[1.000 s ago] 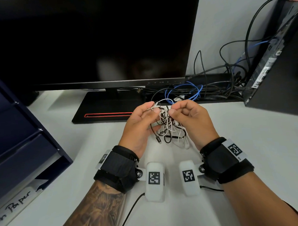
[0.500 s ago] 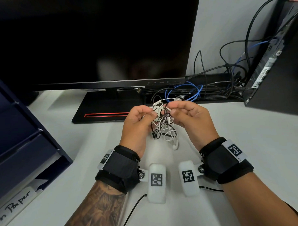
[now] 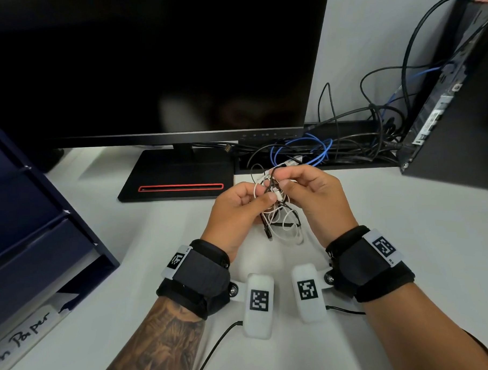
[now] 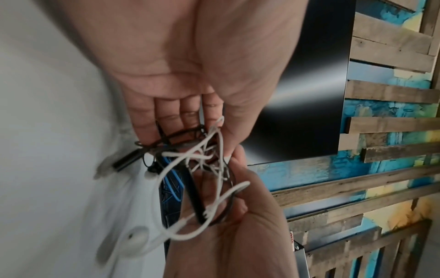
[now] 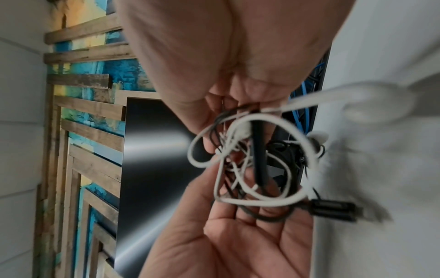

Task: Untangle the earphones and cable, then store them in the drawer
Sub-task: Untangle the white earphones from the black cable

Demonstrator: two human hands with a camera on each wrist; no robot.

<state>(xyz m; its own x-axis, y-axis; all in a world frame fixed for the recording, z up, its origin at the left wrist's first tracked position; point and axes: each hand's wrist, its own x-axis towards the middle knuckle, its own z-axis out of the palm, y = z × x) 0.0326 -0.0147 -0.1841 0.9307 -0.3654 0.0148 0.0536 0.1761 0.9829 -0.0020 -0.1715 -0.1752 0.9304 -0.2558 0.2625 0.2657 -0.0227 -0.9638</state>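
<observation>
White earphone wire and thin black cable (image 3: 277, 211) hang as one knotted clump between both hands, lifted just above the pale grey tabletop (image 3: 407, 247), in front of the black monitor stand with its red stripe (image 3: 178, 176). The left hand (image 3: 235, 210) has its fingers curled and pinches strands at the top of the clump; the right hand (image 3: 316, 198) likewise pinches a strand near the top, fingers curled. A white earbud (image 4: 135, 242) and a black plug (image 5: 333, 208) dangle free below. To do this well, I judge it best to hold the knot loosely, follow one free end such as the plug back through the loops, and avoid tugging, which would tighten it. The dark blue drawer unit (image 3: 29, 222) stands well to the left; a handwritten label (image 3: 23, 340) beneath it ends in "Paper".
</observation>
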